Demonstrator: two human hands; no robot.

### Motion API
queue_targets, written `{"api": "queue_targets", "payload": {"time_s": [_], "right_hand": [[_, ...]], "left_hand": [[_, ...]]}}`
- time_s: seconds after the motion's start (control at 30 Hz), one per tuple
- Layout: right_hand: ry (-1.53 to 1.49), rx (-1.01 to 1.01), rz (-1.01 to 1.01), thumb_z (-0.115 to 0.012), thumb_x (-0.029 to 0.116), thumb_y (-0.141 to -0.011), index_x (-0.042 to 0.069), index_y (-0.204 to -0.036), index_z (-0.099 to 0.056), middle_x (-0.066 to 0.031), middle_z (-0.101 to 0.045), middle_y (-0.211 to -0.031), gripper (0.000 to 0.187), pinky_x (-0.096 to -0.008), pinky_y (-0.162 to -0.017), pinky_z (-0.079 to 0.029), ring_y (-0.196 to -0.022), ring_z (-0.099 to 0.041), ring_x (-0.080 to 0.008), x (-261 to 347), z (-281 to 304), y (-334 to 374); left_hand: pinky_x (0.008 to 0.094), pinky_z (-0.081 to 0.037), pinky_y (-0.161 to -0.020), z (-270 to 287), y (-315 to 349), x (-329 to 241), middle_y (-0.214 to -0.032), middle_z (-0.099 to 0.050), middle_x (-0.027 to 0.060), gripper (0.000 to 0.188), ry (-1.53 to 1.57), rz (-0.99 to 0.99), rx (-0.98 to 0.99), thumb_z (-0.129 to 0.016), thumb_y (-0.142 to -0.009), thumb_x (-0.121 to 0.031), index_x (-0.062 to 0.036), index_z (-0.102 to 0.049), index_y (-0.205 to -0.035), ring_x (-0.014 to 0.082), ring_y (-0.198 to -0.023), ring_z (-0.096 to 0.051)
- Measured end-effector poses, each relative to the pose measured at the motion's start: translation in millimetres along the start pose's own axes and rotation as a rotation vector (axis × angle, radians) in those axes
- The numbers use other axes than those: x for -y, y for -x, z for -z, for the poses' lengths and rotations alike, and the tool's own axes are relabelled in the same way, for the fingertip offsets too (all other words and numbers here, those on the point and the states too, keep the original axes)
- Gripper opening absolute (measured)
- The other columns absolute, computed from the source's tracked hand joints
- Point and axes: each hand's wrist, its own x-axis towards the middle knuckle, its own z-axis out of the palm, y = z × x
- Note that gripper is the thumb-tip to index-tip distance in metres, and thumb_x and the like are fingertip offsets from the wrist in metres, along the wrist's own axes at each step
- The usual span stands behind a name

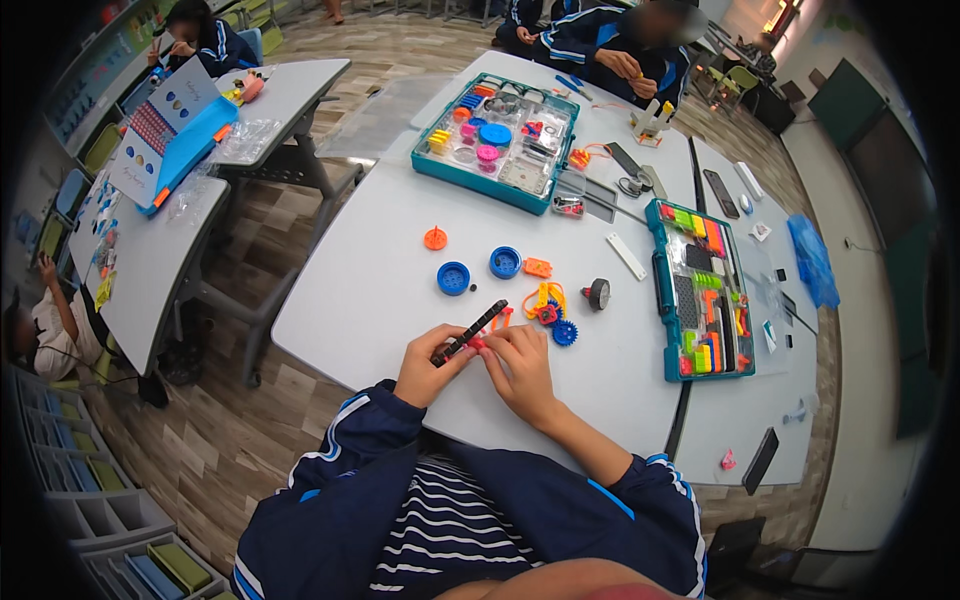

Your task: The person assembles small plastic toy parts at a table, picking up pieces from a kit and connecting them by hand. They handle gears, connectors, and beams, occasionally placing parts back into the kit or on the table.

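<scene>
Left hand grips a black perforated beam, tilted over the tabletop's near edge; right hand pinches a small pink piece by its lower end. Blue wheels beyond. Printed lettering on opened blue-and-white case, neighbouring table.

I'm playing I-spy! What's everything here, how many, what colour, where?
notched bar: 1, black, held near centre
pink piece: at least 1, pink, beside bar
hollow discs: 2, blue, beyond bar
gear: at least 1, blue, right of bar
wheel: 1, black-grey, right of gear
parts cases: 2, teal, far and right
small pieces: many, mixed, table and cases
bag: 1, blue, right table edge
box: 1, blue, left table
tables: several, white, across view
other people: several, mostly navy, background
sleeves: 2, navy, below
left fingers: 1 set, bare, on bar
right fingers: 1 set, bare, at pink piece
</scene>
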Motion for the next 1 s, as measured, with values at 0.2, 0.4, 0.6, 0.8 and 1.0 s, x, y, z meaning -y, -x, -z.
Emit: {"api": "queue_targets", "payload": {"time_s": [0.2,0.4,0.6,0.8,1.0], "right_hand": [[-0.035,0.029,-0.029,-0.072,0.012,-0.090,0.004,-0.102,-0.070,-0.0068,-0.064,-0.095,0.014,-0.0393,-0.078,-0.036,-0.090,-0.057,-0.0244,1,0,2],[-0.097,0.051,-0.077,-0.073,0.011,-0.090,0.003,-0.101,-0.069,-0.0076,-0.065,-0.095,0.014,-0.0391,-0.078,-0.036,-0.089,-0.058,-0.0253,0,-4,4],[-0.091,0.022,-0.078,-0.071,0.008,-0.090,0.006,-0.099,-0.070,-0.0060,-0.066,-0.090,0.010,-0.0375,-0.077,-0.034,-0.085,-0.057,-0.0231,0,-4,5],[-0.087,0.049,-0.044,-0.074,0.011,-0.089,0.005,-0.098,-0.071,-0.0065,-0.067,-0.089,0.011,-0.0377,-0.077,-0.034,-0.084,-0.057,-0.0226,0,-3,6],[-0.163,0.052,-0.117,-0.072,0.010,-0.090,0.006,-0.100,-0.072,-0.0051,-0.066,-0.084,0.010,-0.0368,-0.076,-0.033,-0.078,-0.057,-0.0205,0,-7,9]], "left_hand": [[0.0200,-0.041,-0.059,4,2,-5,-0.085,-0.067,-0.0005,0.020,-0.013,0.083,0.027,-0.075,-0.093,-0.010,-0.0004,-0.071,-0.110,0.0025,-0.068,-0.054],[0.0203,-0.042,-0.061,3,2,0,-0.085,-0.065,0.0004,0.017,-0.064,0.016,0.016,-0.073,-0.092,-0.007,0.0021,-0.071,-0.107,0.0043,-0.071,-0.054],[0.0205,-0.039,-0.061,4,1,12,-0.086,-0.062,-0.0006,0.018,-0.022,-0.073,-0.015,-0.073,-0.090,-0.003,0.0031,-0.071,-0.107,0.0035,-0.070,-0.050],[0.0225,-0.048,-0.078,6,1,7,-0.093,-0.069,0.0044,0.016,-0.032,0.045,0.026,-0.068,-0.090,-0.001,0.0008,-0.074,-0.105,0.0091,-0.086,-0.062],[0.0181,-0.039,-0.056,8,0,3,-0.076,-0.059,-0.0074,0.008,0.115,0.106,0.042,-0.071,-0.088,-0.006,-0.0038,-0.070,-0.095,-0.0010,-0.065,-0.050]]}}
